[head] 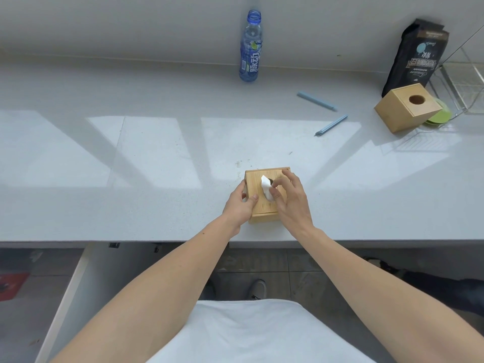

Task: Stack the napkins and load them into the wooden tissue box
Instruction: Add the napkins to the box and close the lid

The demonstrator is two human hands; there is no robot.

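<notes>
Left hand [239,203]: it is curled around the left side of the wooden tissue box [263,205], with the thumb laid flat on the lid; the box is gripped.
Right hand [289,203]: the thumb and forefinger are closed in a pinch on the white napkin [267,190]; the other fingers are spread loosely over the right part of the lid.
Napkin: a tuft is seen standing out of the round hole in the lid, between the two hands.
Tissue box: it is placed upright on the grey countertop [157,153], near the front edge and in front of the person.
Front edge: it runs just behind the wrists; below it, floor is seen.
Open room: wide bare surface is found to the left of the box and behind it.
Far right: a second wooden box [407,107] is tilted, resting partly on a green plate [440,117], next to a black bag [413,56] and a clear rack [463,82].
Middle back: two blue pens [317,101] lie apart from each other, well away from the hands.
Back wall: a blue plastic bottle [251,48] without cap stands upright near it.
</notes>
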